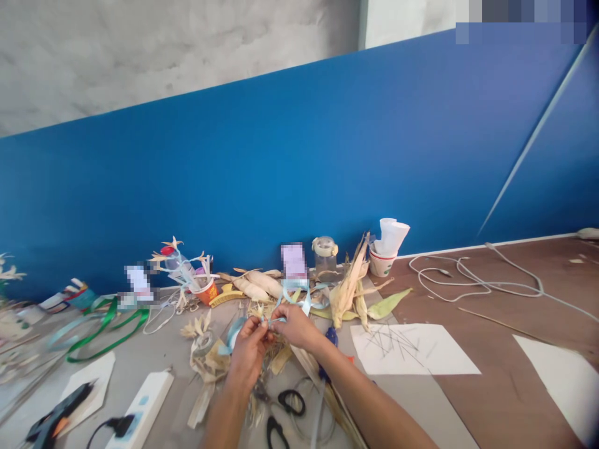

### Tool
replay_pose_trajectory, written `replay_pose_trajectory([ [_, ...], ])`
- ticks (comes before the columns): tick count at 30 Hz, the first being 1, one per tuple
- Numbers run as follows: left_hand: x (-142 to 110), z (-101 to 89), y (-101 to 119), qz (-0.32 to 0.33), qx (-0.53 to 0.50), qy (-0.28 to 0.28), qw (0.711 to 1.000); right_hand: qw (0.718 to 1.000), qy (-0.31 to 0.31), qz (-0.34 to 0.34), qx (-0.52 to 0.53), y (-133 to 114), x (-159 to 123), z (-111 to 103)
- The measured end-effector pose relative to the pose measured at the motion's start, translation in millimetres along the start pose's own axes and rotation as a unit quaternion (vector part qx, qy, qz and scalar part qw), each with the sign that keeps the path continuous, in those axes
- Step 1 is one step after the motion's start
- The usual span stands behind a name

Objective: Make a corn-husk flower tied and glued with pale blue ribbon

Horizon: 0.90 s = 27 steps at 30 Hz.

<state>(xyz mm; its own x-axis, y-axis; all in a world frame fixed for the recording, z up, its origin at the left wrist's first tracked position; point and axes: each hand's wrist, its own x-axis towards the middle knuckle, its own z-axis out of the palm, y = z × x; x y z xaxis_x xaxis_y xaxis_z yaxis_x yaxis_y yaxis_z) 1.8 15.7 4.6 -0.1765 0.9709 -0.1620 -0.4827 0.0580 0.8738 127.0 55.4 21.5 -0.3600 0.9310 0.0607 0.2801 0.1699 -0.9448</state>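
Note:
My left hand [251, 349] is closed in a pinch at the middle of the table, its thumb and fingertips on a thin light-blue ribbon [279, 320]. Beside it, my right hand [296, 325] pinches the same ribbon, and the fingertips of both hands almost meet. A small pale husk piece seems to stick up at the left fingertips, too small to make out. Just left of the hands stands a roll of blue ribbon [235, 333]. Dried corn husks [206, 362] lie around and beneath the hands. Black-handled scissors [291, 402] rest below, between my forearms.
A glue gun [63, 408] and white power strip [145, 405] lie front left, near green ribbon [110, 337]. Along the blue partition [281, 162] stand an orange cup [206, 291], a jar [325, 259] and a paper cup [382, 262]. Wires lie on white paper [444, 355]; a cable [491, 287] curls right.

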Motion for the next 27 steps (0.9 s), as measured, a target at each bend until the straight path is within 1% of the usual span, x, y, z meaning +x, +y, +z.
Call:
replay_pose_trajectory([
  [8,-0.6,2.1,0.8,-0.001,-0.004,0.007,1.000,1.000,-0.013,0.015,0.013,2.3,1.2,1.1],
  [14,2.1,-0.7,-0.6,-0.013,0.013,-0.011,1.000,0.999,-0.021,0.027,0.006,-0.2,-0.5,1.0],
  [21,3.1,-3.2,0.7,-0.013,0.010,-0.028,0.999,1.000,-0.022,0.015,-0.003,-3.8,-2.7,0.3],
  [27,3.4,-4.5,2.8,-0.035,0.003,-0.045,0.998,0.999,-0.032,0.001,-0.003,-6.7,-4.9,0.3],
])
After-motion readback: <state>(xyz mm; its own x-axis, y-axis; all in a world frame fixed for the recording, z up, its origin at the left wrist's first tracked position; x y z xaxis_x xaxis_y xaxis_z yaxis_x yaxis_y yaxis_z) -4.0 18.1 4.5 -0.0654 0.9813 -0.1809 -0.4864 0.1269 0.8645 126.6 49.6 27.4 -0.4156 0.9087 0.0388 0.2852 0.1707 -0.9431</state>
